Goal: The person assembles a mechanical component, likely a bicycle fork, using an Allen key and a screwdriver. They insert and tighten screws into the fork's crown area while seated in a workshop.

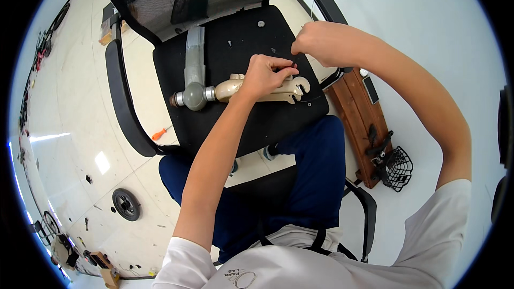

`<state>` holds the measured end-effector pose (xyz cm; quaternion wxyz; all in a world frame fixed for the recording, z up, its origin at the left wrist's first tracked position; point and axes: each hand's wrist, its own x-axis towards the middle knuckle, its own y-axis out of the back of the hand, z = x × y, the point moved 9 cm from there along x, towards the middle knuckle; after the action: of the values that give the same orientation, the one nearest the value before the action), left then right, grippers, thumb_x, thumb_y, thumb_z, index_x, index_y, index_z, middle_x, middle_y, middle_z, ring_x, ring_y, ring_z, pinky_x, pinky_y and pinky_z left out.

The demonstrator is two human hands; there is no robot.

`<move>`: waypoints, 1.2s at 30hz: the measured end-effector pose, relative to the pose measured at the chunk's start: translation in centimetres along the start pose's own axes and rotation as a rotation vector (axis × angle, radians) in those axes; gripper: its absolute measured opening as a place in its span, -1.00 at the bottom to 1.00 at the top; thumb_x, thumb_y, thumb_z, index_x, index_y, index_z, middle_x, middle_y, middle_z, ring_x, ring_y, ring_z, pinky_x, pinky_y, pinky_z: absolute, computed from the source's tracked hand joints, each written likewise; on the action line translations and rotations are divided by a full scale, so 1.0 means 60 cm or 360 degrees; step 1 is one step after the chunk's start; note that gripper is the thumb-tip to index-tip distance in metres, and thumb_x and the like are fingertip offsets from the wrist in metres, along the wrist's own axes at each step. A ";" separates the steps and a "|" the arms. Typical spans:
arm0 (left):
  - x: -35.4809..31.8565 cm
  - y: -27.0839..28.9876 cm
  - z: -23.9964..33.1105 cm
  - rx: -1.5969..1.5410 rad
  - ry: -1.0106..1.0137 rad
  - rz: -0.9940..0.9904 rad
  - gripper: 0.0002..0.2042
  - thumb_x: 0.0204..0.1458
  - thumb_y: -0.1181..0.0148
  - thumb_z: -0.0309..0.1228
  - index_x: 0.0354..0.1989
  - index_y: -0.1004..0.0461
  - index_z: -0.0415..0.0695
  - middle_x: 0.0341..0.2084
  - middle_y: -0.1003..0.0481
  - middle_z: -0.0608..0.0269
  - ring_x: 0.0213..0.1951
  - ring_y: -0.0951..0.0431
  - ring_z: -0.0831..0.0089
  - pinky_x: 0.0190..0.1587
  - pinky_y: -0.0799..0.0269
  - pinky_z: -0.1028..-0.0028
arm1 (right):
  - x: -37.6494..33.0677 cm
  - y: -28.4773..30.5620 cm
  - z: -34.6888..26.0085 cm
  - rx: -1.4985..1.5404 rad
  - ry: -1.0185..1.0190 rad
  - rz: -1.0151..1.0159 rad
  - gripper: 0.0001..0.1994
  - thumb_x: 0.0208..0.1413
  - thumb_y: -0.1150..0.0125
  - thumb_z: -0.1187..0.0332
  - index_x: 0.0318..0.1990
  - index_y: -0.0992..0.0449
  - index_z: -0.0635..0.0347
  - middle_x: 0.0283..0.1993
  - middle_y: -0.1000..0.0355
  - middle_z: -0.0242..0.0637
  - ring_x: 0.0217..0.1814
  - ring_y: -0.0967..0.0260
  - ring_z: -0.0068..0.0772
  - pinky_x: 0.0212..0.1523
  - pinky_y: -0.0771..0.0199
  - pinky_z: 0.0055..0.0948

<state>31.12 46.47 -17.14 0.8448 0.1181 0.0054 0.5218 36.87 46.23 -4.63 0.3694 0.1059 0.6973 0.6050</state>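
On the black chair seat lies a small bike frame part: a beige body with hooked, slotted ends, joined to a grey tube. My left hand is over the beige body, thumb and fingers pinched together; whatever is at the fingertips is too small to name. Above the seat's right edge, my right hand is curled closed, its fingertips pointing down and left. What it may hold is hidden. A small screw, a round grey piece and a tiny nut-like piece rest on the seat.
Armrests flank the seat. To the right, a brown wooden bench carries a phone, beside a black wire basket. An orange-handled screwdriver and a small wheel lie on the tiled floor at left.
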 end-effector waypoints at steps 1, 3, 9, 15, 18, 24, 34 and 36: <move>0.000 0.000 -0.005 -0.0043 0.0035 -0.0021 -0.84 0.02 -0.38 -0.45 -0.25 -0.69 -0.23 -0.57 -0.63 0.15 -0.57 -0.49 0.62 -0.44 -0.42 0.52 | -0.001 0.002 -0.009 -0.0110 0.0045 -0.0011 -0.79 0.00 -0.26 0.53 -0.17 -0.61 0.36 -0.38 -0.56 -0.04 -0.30 -0.58 -0.17 -0.27 -0.60 -0.30; -0.003 0.005 -0.009 -0.0129 -0.0003 -0.0019 -0.84 0.03 -0.37 -0.45 -0.23 -0.69 -0.24 -0.54 -0.64 0.16 -0.54 -0.50 0.62 -0.42 -0.43 0.53 | 0.001 0.002 -0.032 -0.0382 0.0186 -0.0003 -0.82 -0.06 -0.27 0.51 -0.26 -0.59 0.37 -0.40 -0.55 -0.07 -0.27 -0.59 -0.20 -0.26 -0.60 -0.31; -0.014 -0.003 0.008 -0.0200 -0.0081 -0.0145 -0.82 0.06 -0.34 -0.47 -0.19 -0.67 -0.26 -0.48 -0.65 0.14 -0.48 -0.52 0.64 -0.35 -0.45 0.56 | -0.039 -0.010 -0.071 -0.0859 0.0864 0.0597 -0.76 -0.15 -0.27 0.49 -0.25 -0.55 0.37 -0.27 -0.57 -0.09 -0.20 -0.59 -0.24 -0.16 -0.61 -0.39; -0.029 0.033 -0.012 -0.0144 -0.0028 0.0010 -0.85 0.07 -0.34 -0.49 -0.21 -0.68 -0.27 -0.46 -0.68 0.21 -0.42 -0.54 0.76 -0.34 -0.47 0.61 | 0.009 0.052 -0.050 -0.0045 0.0219 0.0685 -0.66 0.02 -0.29 0.44 -0.02 -0.54 0.34 -0.07 -0.58 -0.03 -0.07 -0.60 -0.16 -0.07 -0.60 -0.34; -0.029 0.048 -0.010 -0.0097 -0.0035 0.0065 -0.85 0.04 -0.38 -0.47 -0.24 -0.70 -0.25 -0.48 -0.68 0.21 -0.47 -0.53 0.75 -0.39 -0.47 0.60 | 0.008 0.076 -0.017 0.0517 -0.0393 0.0650 -0.75 0.17 -0.21 0.45 -0.03 -0.56 0.37 -0.16 -0.59 0.02 -0.15 -0.62 -0.12 -0.15 -0.60 -0.30; -0.036 0.056 0.007 -0.0102 0.0043 0.0076 -0.86 0.01 -0.41 -0.46 -0.28 -0.71 -0.23 -0.49 -0.68 0.22 -0.48 -0.56 0.70 -0.38 -0.47 0.61 | 0.028 0.059 -0.034 0.0545 -0.0167 0.0389 -0.85 0.11 -0.20 0.53 -0.21 -0.62 0.41 -0.30 -0.58 0.04 -0.24 -0.58 -0.02 -0.20 -0.57 -0.25; -0.036 0.062 0.037 0.0018 -0.0238 -0.0074 -0.79 -0.06 -0.42 -0.43 -0.23 -0.68 -0.20 -0.48 -0.63 0.07 -0.49 -0.56 0.33 -0.33 -0.46 0.43 | -0.001 0.067 -0.142 -0.0536 0.0581 0.0425 -0.86 -0.05 -0.22 0.46 -0.30 -0.51 0.24 -0.44 -0.33 -0.34 -0.39 -0.48 -0.34 -0.47 -0.57 -0.39; -0.037 0.054 0.038 0.0001 -0.0196 -0.0222 -0.79 -0.02 -0.38 -0.46 -0.19 -0.67 -0.20 -0.45 -0.64 0.04 -0.46 -0.57 0.27 -0.31 -0.47 0.42 | -0.012 0.055 -0.142 -0.0594 0.0706 0.0374 -0.84 -0.06 -0.23 0.46 -0.27 -0.51 0.25 -0.40 -0.37 -0.33 -0.38 -0.49 -0.34 -0.45 -0.58 -0.38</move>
<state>27.58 45.45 -14.52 0.8778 0.1495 -0.0381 0.4536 30.88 40.08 -1.38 0.1489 -0.0185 0.6209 0.7694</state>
